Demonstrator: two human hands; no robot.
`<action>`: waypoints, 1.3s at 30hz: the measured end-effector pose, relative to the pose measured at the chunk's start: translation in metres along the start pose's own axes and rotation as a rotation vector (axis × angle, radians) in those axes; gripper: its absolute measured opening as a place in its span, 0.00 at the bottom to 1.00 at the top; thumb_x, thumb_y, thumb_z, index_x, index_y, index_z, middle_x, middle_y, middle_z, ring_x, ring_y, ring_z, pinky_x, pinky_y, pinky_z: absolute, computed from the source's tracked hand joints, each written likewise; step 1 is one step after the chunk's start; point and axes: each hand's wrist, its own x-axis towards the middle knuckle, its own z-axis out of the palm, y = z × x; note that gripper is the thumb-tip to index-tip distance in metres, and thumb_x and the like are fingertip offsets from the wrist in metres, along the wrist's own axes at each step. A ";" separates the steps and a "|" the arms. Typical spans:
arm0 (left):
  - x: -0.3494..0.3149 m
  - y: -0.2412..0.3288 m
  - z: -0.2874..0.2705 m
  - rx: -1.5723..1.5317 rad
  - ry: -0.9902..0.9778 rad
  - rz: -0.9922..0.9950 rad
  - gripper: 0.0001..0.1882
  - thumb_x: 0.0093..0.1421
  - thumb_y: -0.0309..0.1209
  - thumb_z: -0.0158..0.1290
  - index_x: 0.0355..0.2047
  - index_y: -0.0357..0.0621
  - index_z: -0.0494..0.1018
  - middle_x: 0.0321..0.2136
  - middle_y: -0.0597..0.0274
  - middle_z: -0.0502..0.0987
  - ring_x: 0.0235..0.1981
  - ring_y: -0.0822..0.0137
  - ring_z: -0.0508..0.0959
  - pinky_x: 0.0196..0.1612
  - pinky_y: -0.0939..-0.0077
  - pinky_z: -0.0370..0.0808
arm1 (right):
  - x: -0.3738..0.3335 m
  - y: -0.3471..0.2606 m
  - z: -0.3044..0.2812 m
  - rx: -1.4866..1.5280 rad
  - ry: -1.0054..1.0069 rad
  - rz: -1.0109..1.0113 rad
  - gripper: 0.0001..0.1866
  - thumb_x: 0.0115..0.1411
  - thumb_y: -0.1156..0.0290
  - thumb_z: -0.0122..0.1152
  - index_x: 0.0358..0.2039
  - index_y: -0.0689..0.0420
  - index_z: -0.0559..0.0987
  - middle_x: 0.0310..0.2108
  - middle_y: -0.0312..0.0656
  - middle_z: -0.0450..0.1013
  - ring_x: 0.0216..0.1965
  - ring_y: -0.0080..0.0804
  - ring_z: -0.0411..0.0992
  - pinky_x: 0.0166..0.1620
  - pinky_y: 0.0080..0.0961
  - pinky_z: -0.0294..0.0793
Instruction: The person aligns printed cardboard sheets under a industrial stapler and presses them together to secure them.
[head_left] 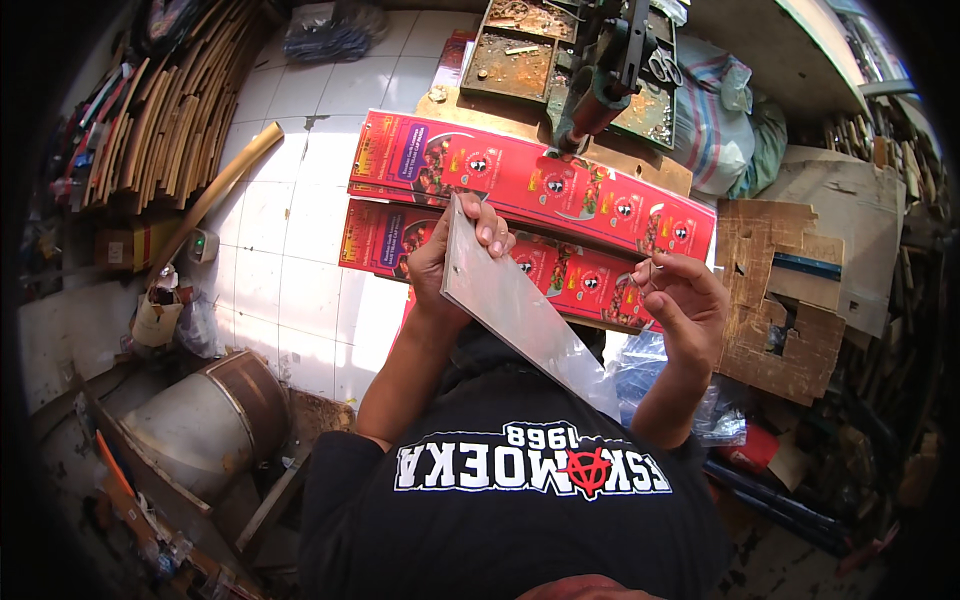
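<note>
My left hand (455,255) grips the upper end of a flat grey metal blade (505,300) that slants down to the right inside a clear plastic sleeve (585,370). My right hand (685,305) is held up beside it with fingers pinched together on something small and thin that I cannot make out. Both hands hover above two long red printed cardboard cards (530,185) lying side by side on the white tiled floor (290,260).
A green metal press tool (600,80) stands on a rusty tray behind the cards. Torn brown cardboard (790,300) lies at right, wooden strips (170,110) are stacked at left, a metal drum (205,420) sits lower left, and clear bags (650,370) lie under my right forearm.
</note>
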 end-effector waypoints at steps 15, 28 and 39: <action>0.007 -0.002 0.037 -0.115 -0.090 -0.184 0.14 0.69 0.41 0.40 0.37 0.44 0.65 0.26 0.63 0.65 0.30 0.69 0.68 0.39 0.77 0.69 | 0.049 0.012 0.096 -0.414 0.019 -0.414 0.16 0.48 0.85 0.67 0.40 0.62 0.80 0.29 0.42 0.77 0.29 0.29 0.77 0.32 0.22 0.75; -0.002 0.008 -0.004 -0.067 -0.025 0.056 0.10 0.68 0.37 0.43 0.42 0.45 0.69 0.29 0.62 0.70 0.32 0.66 0.70 0.43 0.72 0.67 | 0.032 0.015 0.041 -0.436 0.181 -0.370 0.14 0.51 0.86 0.66 0.40 0.65 0.79 0.31 0.42 0.77 0.30 0.25 0.75 0.35 0.19 0.73; -0.036 0.103 -0.061 -0.073 0.755 0.199 0.20 0.69 0.39 0.43 0.56 0.43 0.67 0.57 0.49 0.69 0.61 0.52 0.65 0.66 0.44 0.56 | -0.007 -0.017 -0.083 -0.758 0.919 -0.272 0.12 0.59 0.79 0.62 0.45 0.66 0.78 0.40 0.44 0.77 0.39 0.23 0.75 0.44 0.18 0.74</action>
